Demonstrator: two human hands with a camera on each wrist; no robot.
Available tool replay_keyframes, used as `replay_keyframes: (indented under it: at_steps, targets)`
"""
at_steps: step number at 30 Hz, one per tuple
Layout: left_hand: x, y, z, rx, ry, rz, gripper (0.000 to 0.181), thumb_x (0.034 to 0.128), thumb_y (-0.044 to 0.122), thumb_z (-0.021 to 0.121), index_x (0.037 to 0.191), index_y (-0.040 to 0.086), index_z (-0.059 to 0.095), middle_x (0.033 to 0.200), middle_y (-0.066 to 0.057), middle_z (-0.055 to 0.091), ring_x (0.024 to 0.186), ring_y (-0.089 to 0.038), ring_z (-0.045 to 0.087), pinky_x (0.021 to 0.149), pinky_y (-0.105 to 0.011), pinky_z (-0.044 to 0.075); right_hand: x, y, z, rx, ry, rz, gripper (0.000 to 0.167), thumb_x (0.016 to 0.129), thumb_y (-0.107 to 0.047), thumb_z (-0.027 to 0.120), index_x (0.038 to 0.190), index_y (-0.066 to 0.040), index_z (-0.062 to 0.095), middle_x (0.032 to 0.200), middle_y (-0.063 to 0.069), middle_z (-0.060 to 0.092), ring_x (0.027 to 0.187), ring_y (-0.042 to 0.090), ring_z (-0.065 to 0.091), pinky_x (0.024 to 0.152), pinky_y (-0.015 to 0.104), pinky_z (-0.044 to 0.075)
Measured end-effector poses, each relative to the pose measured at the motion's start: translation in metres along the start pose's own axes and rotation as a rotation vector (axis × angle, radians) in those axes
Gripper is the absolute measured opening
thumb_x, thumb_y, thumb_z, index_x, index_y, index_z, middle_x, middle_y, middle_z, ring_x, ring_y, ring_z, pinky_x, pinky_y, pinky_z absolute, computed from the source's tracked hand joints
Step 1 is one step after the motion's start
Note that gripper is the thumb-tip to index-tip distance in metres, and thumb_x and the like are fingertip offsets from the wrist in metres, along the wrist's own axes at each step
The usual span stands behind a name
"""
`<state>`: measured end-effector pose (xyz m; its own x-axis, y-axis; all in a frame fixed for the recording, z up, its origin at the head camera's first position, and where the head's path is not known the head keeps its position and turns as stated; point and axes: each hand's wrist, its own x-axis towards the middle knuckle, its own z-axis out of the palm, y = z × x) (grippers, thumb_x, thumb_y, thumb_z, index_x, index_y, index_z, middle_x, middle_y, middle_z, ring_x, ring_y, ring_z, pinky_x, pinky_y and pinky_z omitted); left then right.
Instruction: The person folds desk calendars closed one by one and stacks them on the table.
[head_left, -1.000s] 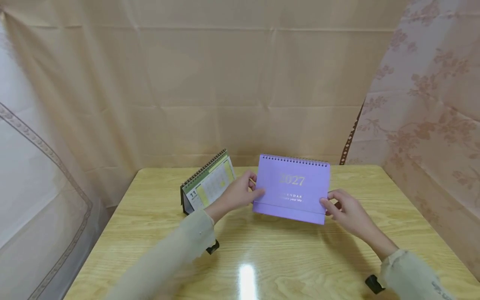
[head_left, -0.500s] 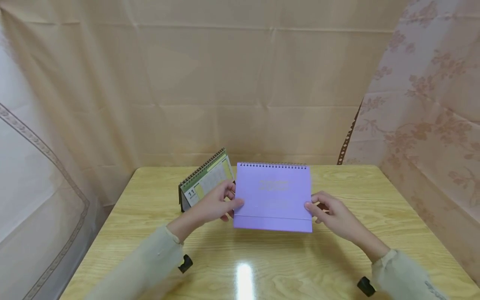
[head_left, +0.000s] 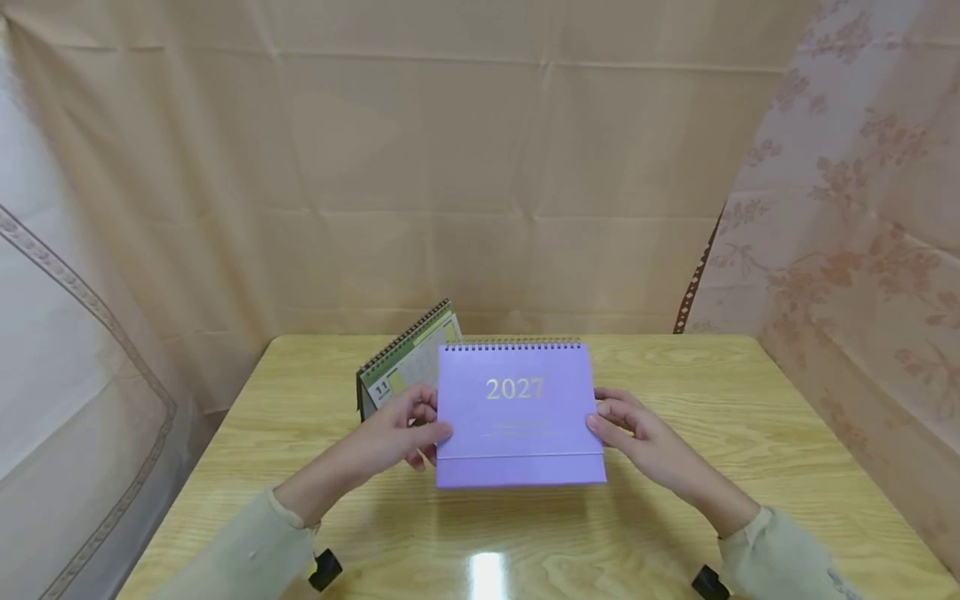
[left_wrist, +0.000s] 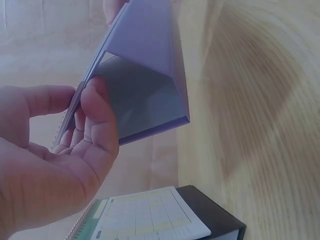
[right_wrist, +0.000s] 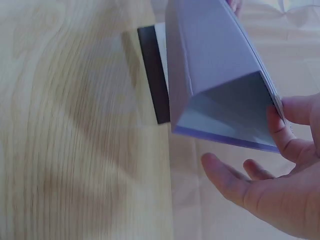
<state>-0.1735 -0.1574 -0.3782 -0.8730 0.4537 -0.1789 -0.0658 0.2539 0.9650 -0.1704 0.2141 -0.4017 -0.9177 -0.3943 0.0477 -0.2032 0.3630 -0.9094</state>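
Note:
A purple desk calendar (head_left: 517,417) with "2027" in gold and a spiral binding along its top is held up between both hands, facing the person. My left hand (head_left: 393,433) pinches its left edge, thumb on the front cover and fingers behind. At the opposite edge my right hand (head_left: 645,437) pinches it the same way. Both wrist views show the hollow triangular stand of the purple calendar (left_wrist: 145,100), with each hand's fingers (right_wrist: 282,135) gripping the front panel. Behind it to the left stands a green desk calendar (head_left: 408,354) showing "11", partly hidden.
The wooden table (head_left: 750,467) carries both calendars' shadows and a bright reflection near its front. A beige curtain (head_left: 480,167) hangs behind the table's far edge. Patterned cloth (head_left: 847,250) hangs on the right, and pale cloth (head_left: 67,375) on the left.
Both hands have carried the purple calendar left and nearer to the person, and its slant has levelled out. It now covers part of the green calendar, which has stayed in place.

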Motion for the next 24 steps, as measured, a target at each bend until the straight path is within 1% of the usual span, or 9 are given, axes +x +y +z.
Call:
replay_keyframes:
  at_steps: [3, 5, 6, 7, 10, 14, 18, 22, 24]
  targets:
    - [-0.0034, -0.0025, -0.0021, 0.001, 0.007, 0.003, 0.035, 0.1003, 0.023, 0.067, 0.122, 0.003, 0.047, 0.103, -0.016, 0.058, 0.083, -0.028, 0.067, 0.067, -0.038, 0.056, 0.0012, -0.0036, 0.0043, 0.118, -0.028, 0.029, 0.028, 0.107, -0.027, 0.055, 0.102, 0.000, 0.060, 0.158, 0.028, 0.025, 0.133, 0.044, 0.047, 0.096, 0.040, 0.054]
    - [-0.0051, -0.0040, -0.0035, -0.003, 0.015, 0.004, 0.035, 0.1004, 0.022, 0.067, 0.122, 0.003, 0.047, 0.103, -0.015, 0.057, 0.083, -0.027, 0.067, 0.067, -0.039, 0.057, 0.0020, -0.0052, 0.0067, 0.166, -0.043, 0.041, 0.029, 0.107, -0.027, 0.055, 0.103, 0.001, 0.059, 0.158, 0.029, 0.026, 0.127, 0.040, 0.055, 0.092, 0.036, 0.055]
    - [-0.0058, -0.0047, -0.0040, -0.007, 0.017, 0.003, 0.034, 0.1005, 0.022, 0.066, 0.122, 0.003, 0.047, 0.103, -0.015, 0.057, 0.083, -0.027, 0.067, 0.067, -0.040, 0.057, 0.0022, -0.0059, 0.0076, 0.170, -0.043, 0.045, 0.030, 0.107, -0.028, 0.054, 0.102, 0.001, 0.059, 0.157, 0.029, 0.027, 0.124, 0.037, 0.057, 0.091, 0.036, 0.056]
    - [-0.0065, -0.0052, -0.0043, -0.011, 0.020, 0.003, 0.034, 0.1006, 0.021, 0.066, 0.123, 0.003, 0.047, 0.104, -0.015, 0.057, 0.083, -0.027, 0.067, 0.068, -0.040, 0.057, 0.0023, -0.0063, 0.0083, 0.171, -0.046, 0.047, 0.030, 0.107, -0.028, 0.054, 0.102, 0.001, 0.058, 0.157, 0.030, 0.028, 0.121, 0.035, 0.059, 0.090, 0.036, 0.056]
    - [-0.0087, -0.0054, -0.0040, -0.003, 0.034, 0.017, 0.035, 0.1014, 0.019, 0.065, 0.126, 0.002, 0.047, 0.106, -0.015, 0.057, 0.084, -0.026, 0.066, 0.067, -0.038, 0.057, 0.0025, -0.0064, 0.0095, 0.192, -0.061, 0.044, 0.031, 0.108, -0.028, 0.053, 0.105, 0.003, 0.059, 0.155, 0.029, 0.033, 0.117, 0.030, 0.063, 0.093, 0.038, 0.055]
    - [-0.0099, -0.0041, -0.0012, 0.053, 0.049, 0.063, 0.038, 0.1028, 0.017, 0.062, 0.132, -0.001, 0.046, 0.107, -0.015, 0.057, 0.083, -0.024, 0.063, 0.065, -0.035, 0.055, 0.0030, -0.0052, 0.0100, 0.222, -0.089, 0.031, 0.034, 0.109, -0.026, 0.050, 0.115, 0.007, 0.058, 0.144, 0.028, 0.049, 0.114, 0.026, 0.066, 0.098, 0.036, 0.052]
    - [-0.0097, -0.0033, 0.0017, 0.100, 0.076, 0.086, 0.038, 0.1029, 0.015, 0.061, 0.133, -0.002, 0.046, 0.107, -0.014, 0.056, 0.082, -0.025, 0.062, 0.063, -0.035, 0.055, 0.0032, -0.0038, 0.0102, 0.234, -0.104, 0.033, 0.036, 0.110, -0.026, 0.047, 0.118, 0.007, 0.057, 0.137, 0.025, 0.056, 0.110, 0.026, 0.068, 0.097, 0.037, 0.053]
    - [-0.0100, -0.0025, 0.0033, 0.143, 0.111, 0.102, 0.039, 0.1017, 0.016, 0.063, 0.134, 0.000, 0.048, 0.111, -0.014, 0.055, 0.087, -0.025, 0.059, 0.066, -0.033, 0.053, 0.0045, -0.0034, 0.0097, 0.235, -0.097, 0.040, 0.037, 0.110, -0.027, 0.047, 0.118, 0.008, 0.056, 0.133, 0.024, 0.057, 0.109, 0.026, 0.068, 0.096, 0.040, 0.054]
    - [-0.0103, -0.0027, 0.0043, 0.169, 0.119, 0.120, 0.041, 0.1011, 0.017, 0.064, 0.135, 0.000, 0.048, 0.119, -0.014, 0.054, 0.095, -0.028, 0.058, 0.074, -0.035, 0.053, 0.0054, -0.0033, 0.0094, 0.240, -0.087, 0.046, 0.038, 0.110, -0.028, 0.047, 0.120, 0.008, 0.056, 0.130, 0.022, 0.059, 0.108, 0.025, 0.068, 0.095, 0.041, 0.054]
